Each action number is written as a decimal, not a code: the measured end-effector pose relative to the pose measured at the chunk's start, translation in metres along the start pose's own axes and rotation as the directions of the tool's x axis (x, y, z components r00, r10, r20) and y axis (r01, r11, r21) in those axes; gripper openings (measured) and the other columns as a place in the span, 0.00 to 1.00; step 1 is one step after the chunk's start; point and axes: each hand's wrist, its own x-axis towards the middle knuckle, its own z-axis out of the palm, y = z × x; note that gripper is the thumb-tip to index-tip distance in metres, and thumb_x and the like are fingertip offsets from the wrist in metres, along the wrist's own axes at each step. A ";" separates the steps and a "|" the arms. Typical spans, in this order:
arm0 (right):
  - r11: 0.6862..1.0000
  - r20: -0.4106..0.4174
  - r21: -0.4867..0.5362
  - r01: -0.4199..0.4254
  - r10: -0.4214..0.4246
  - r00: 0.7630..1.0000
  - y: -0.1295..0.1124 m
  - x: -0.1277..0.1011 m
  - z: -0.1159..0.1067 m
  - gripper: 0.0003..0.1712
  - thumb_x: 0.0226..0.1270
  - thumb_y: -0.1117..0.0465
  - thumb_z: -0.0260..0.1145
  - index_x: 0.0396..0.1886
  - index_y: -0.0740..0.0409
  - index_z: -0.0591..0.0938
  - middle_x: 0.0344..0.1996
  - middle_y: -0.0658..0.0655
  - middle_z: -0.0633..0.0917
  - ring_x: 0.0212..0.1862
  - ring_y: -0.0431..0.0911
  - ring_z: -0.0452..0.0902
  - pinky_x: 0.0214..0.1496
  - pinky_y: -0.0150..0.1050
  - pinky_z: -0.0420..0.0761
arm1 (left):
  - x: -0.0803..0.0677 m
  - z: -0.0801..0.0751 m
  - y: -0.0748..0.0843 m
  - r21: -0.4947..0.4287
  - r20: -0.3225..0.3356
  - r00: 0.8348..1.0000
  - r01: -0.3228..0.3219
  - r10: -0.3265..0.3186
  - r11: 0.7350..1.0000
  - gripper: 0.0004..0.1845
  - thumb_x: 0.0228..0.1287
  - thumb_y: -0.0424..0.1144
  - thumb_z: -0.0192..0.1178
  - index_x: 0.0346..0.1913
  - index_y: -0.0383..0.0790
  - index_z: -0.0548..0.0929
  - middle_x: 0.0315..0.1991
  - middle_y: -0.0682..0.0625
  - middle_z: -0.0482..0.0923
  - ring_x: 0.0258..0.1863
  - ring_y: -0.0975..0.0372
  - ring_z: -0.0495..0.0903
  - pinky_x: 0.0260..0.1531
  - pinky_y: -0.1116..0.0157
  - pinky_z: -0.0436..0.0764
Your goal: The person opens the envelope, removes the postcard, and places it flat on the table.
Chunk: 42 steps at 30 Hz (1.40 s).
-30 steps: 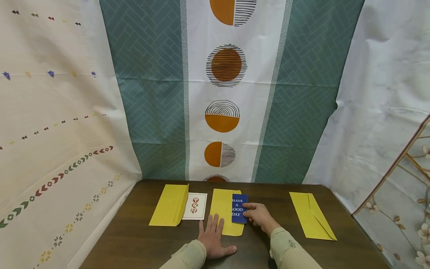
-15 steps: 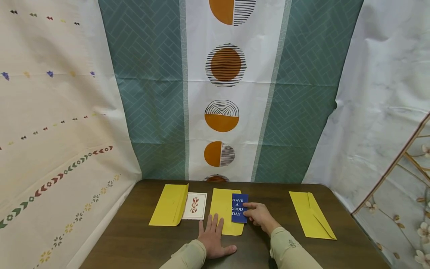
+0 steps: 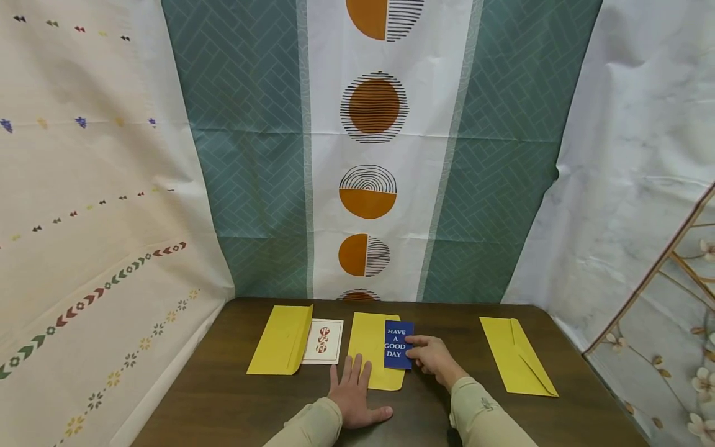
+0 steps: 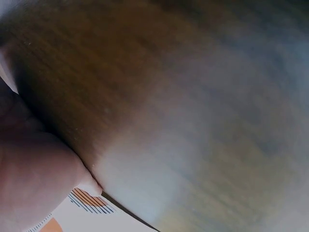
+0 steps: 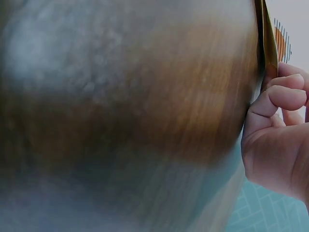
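Blue rectangular paper card [image 3: 395, 344], long axis near-far, overlaps yellow paper envelope [image 3: 365, 338] rightward; nearer right hand [image 3: 437, 359] pinches card's right edge; left hand [image 3: 352, 395] lies flat, grasping nothing.

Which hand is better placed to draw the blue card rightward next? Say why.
Likely the right hand: its fingers pinch the blue card at its right edge. The left hand lies spread, some fingers on the middle envelope, clear of the card.

Blue card [image 3: 395, 345] partly inside envelope [image 3: 368, 335]
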 end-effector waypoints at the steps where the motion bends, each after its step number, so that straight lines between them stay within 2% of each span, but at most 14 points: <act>1: 1.000 0.000 -0.001 0.000 0.000 1.000 0.000 0.000 0.000 0.25 0.73 0.62 0.71 0.68 0.56 0.84 0.33 0.56 0.81 0.28 0.46 0.74 0.30 0.35 0.73 | 0.000 0.000 0.000 -0.002 0.000 1.000 0.001 -0.001 1.000 0.59 0.64 0.81 0.54 0.85 0.43 0.57 0.89 0.41 0.47 0.88 0.42 0.46 0.82 0.31 0.43; 14: 1.000 -0.004 0.010 -0.004 0.004 1.000 -0.002 -0.004 -0.001 0.25 0.73 0.62 0.71 0.68 0.56 0.84 0.36 0.56 0.82 0.29 0.46 0.75 0.31 0.35 0.73 | -0.001 0.000 0.000 -0.017 0.003 1.000 0.002 -0.002 1.000 0.59 0.65 0.81 0.54 0.86 0.43 0.57 0.89 0.41 0.47 0.88 0.42 0.45 0.82 0.31 0.43; 24: 1.000 -0.005 0.016 0.011 -0.011 1.000 -0.001 -0.004 -0.002 0.24 0.72 0.64 0.71 0.67 0.58 0.85 0.28 0.53 0.80 0.27 0.44 0.73 0.28 0.34 0.71 | 0.001 0.003 0.001 -0.026 0.006 1.000 0.026 -0.025 0.999 0.59 0.64 0.81 0.55 0.86 0.43 0.57 0.89 0.41 0.46 0.88 0.42 0.44 0.82 0.32 0.41; 29: 1.000 -0.013 0.010 0.016 -0.016 1.000 -0.001 -0.004 -0.004 0.24 0.73 0.64 0.71 0.67 0.58 0.85 0.30 0.54 0.81 0.28 0.45 0.73 0.28 0.34 0.70 | -0.002 0.000 0.004 -0.035 0.014 0.999 0.049 -0.049 0.998 0.59 0.63 0.80 0.56 0.85 0.43 0.58 0.89 0.41 0.46 0.88 0.42 0.43 0.83 0.32 0.41; 42: 1.000 -0.020 0.006 0.020 -0.020 1.000 -0.001 -0.003 -0.005 0.23 0.72 0.64 0.71 0.66 0.58 0.85 0.31 0.54 0.82 0.28 0.45 0.74 0.29 0.35 0.71 | -0.001 0.002 0.004 -0.029 0.013 0.998 0.057 -0.057 0.998 0.60 0.63 0.81 0.56 0.85 0.43 0.57 0.89 0.41 0.45 0.88 0.42 0.43 0.83 0.33 0.40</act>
